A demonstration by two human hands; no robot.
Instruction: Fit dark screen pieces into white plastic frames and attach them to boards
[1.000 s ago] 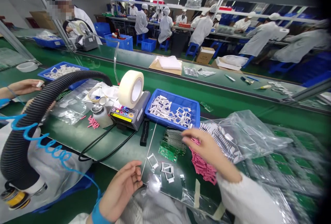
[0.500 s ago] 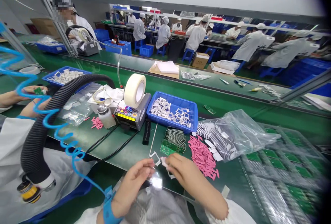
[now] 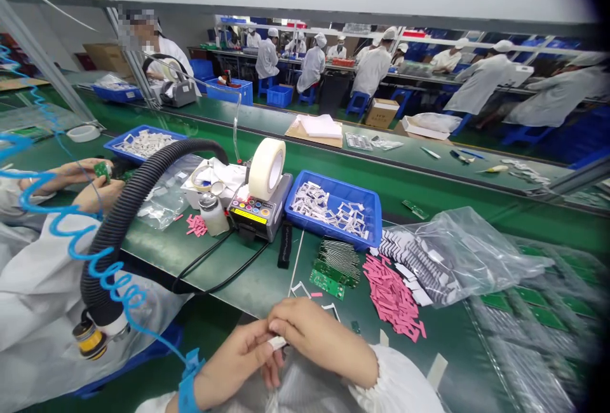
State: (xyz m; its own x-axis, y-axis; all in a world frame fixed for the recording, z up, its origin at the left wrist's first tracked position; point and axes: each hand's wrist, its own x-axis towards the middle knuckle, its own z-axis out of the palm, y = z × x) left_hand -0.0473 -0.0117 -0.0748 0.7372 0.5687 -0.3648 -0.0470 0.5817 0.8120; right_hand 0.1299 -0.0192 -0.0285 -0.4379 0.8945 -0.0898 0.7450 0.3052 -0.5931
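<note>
1. The bench [image 3: 271, 279] has a dark green top; a thin pale line runs across it from the front edge toward the rear.
2. At the middle of the front edge, the left hand [image 3: 241, 352] has thumb and fingers pinched on a small white piece [image 3: 277, 342]. The right hand [image 3: 319, 337] is curled against the left fingertips; whether it also grips the piece, I cannot tell.
3. Near the hands lie white frames [image 3: 332, 310], with green circuit boards [image 3: 328, 284] behind them and a heap of pink strips [image 3: 393, 302] to the right.
4. Along the rear edge stands a blue tray [image 3: 375, 215] of white frames, just beside a grey tape dispenser [image 3: 281, 206] carrying a cream roll [image 3: 267, 168].
5. Toward the right end are a clear plastic bag [image 3: 476, 248] and clear trays with green boards.
6. At the left end, a co-worker's hands hold a small green board [image 3: 102, 171].
7. Across the room, people in white coats and caps line a long worktable.
8. The dispenser's front bears a yellow label [image 3: 251, 216], its lettering too small to read; dark print on a brown carton [image 3: 382, 112] is likewise illegible.
</note>
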